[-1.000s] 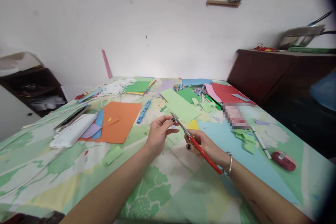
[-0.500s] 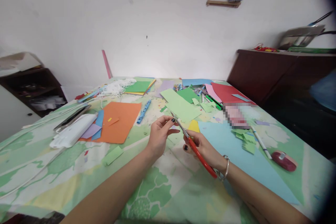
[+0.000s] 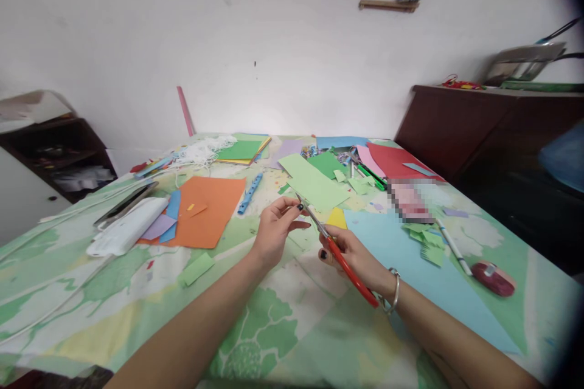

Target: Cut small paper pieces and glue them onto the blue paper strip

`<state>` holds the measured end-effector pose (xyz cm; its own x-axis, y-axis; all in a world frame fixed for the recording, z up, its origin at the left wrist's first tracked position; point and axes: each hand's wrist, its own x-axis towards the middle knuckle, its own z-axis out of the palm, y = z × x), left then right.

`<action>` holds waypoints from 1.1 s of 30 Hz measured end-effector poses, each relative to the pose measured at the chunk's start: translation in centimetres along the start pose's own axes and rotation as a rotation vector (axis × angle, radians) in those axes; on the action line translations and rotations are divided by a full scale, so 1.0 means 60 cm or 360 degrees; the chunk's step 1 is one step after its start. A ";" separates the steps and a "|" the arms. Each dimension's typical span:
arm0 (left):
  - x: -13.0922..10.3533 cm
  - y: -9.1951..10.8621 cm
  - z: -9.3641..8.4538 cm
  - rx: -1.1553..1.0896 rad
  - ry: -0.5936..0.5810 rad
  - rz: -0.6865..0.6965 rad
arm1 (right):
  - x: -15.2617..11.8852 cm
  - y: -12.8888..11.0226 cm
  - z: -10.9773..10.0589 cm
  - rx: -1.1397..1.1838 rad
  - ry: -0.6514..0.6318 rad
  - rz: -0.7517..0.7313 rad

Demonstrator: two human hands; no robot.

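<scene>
Inside the near edge of the desk (image 3: 255, 346), steer scissors (image 3: 342, 259), clamped in fingers of right hand (image 3: 358, 258), clear of left hand (image 3: 274, 232) with fingers pinched together, contents unclear.

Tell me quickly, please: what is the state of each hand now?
Left hand: curled near the tip of the red-handled metal scissors; whether it pinches anything cannot be told.
Right hand: closed, holding these scissors.

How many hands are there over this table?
2: the left hand, fingertips near the scissor blades, and the right hand, holding the red-handled scissors. No others show.
</scene>
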<state>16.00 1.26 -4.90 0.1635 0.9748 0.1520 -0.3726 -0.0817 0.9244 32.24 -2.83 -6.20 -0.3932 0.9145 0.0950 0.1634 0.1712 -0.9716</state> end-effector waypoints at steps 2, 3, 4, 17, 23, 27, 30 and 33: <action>0.001 0.002 -0.001 0.0039 -0.0018 0.0009 | 0.000 -0.001 0.000 -0.0007 0.0000 -0.0007; 0.002 0.004 -0.001 0.0056 -0.0028 0.0013 | 0.000 -0.001 0.001 -0.0017 -0.0001 -0.0003; 0.002 0.005 -0.002 0.0073 -0.0038 0.0018 | 0.000 -0.002 0.001 -0.0030 -0.0001 0.0003; 0.011 0.028 -0.018 0.0300 -0.0214 0.0047 | 0.000 0.002 -0.002 -0.0142 -0.0027 0.0003; 0.013 0.031 -0.021 0.0334 -0.0269 0.0034 | 0.000 0.002 -0.003 -0.0141 -0.0049 0.0015; 0.015 0.032 -0.024 0.0382 -0.0283 0.0042 | 0.000 0.002 -0.005 -0.0150 -0.0062 0.0006; 0.015 0.035 -0.026 0.0411 -0.0302 0.0045 | 0.000 0.005 -0.006 -0.0171 -0.0071 -0.0007; 0.015 0.038 -0.027 0.0438 -0.0297 0.0036 | -0.001 0.006 -0.008 -0.0219 -0.0070 -0.0008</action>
<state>13.79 2.26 -3.21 0.3319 0.9194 0.2112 -0.1212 -0.1805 0.9761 32.76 -2.62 -6.42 -0.4330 0.8972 0.0871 0.2828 0.2269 -0.9320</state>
